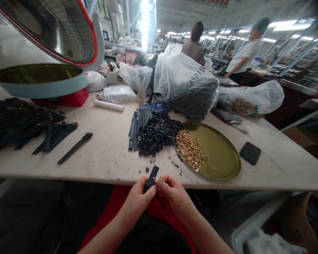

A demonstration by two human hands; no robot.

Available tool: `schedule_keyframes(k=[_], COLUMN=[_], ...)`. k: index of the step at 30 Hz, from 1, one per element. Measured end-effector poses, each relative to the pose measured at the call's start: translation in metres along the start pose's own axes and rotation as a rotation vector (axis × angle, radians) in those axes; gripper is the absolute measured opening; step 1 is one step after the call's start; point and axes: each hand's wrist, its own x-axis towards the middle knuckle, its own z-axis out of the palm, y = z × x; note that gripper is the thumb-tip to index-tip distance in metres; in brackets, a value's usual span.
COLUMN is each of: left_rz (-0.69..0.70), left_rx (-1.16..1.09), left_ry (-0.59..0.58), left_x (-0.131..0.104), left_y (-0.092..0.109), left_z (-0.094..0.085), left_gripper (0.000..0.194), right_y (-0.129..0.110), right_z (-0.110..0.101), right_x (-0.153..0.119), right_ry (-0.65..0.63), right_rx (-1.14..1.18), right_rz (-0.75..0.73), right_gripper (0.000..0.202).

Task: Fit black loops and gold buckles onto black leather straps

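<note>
My left hand (142, 193) pinches a short black strap (154, 173) at the table's front edge, its free end pointing up and away. Against that strap, my right hand (170, 188) holds a small gold buckle (156, 180) between thumb and fingers, partly hidden by them. Beyond my hands lies a heap of small black loops (159, 132), beside a bundle of flat black straps (137, 127). Many gold buckles (190, 148) are piled on the left side of a round gold-coloured tray (222, 155). One strap with a loop (75, 148) lies apart at the left.
A pile of black straps (18, 121) covers the table's left end, below a round tin (39, 88) and a fan (60, 28). Plastic bags (185, 77) stand at the back. A dark flat object (250, 153) lies right of the tray. Two people stand farther off.
</note>
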Motion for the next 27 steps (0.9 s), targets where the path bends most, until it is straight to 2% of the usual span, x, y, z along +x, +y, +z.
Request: schedule_keyframes(k=[3,5,10,12,14,20,23,27], left_rz=[-0.027,0.006,0.136,0.155,0.143,0.089,0.063,0.131], left_rx=[-0.013,0.079,0.659,0.795,0.770,0.467,0.499,0.677], left_ry=[0.026,0.033,0.005,-0.036,-0.062,-0.058,-0.082,-0.138], left_x=[-0.001,-0.002,-0.005,-0.006,-0.008,-0.018,-0.025,-0.034], left_y=[0.001,0.004,0.014,0.016,0.017,0.003,0.001,0.009], left_z=[0.003,0.003,-0.003,-0.006,-0.011,-0.020,-0.018,-0.014], left_gripper=[0.024,0.020,0.014,0.013,0.016,0.030,0.030,0.027], right_y=[0.006,0.006,-0.001,-0.002,-0.002,0.000,0.005,0.017], right_z=[0.000,-0.001,-0.009,-0.011,-0.012,-0.006,-0.001,0.000], right_x=[0.000,-0.001,-0.003,-0.003,-0.002,-0.002,-0.005,-0.011], right_ry=[0.007,0.000,-0.007,0.004,0.030,0.183,0.203,0.189], right_rx=[0.077,0.049,-0.175,-0.185,-0.135,0.097,0.164,0.187], right_rz=[0.012,0.029,0.045,0.051,0.044,0.019,0.023,0.024], right_gripper=[0.024,0.023,0.023,0.023,0.021,0.028,0.031,0.029])
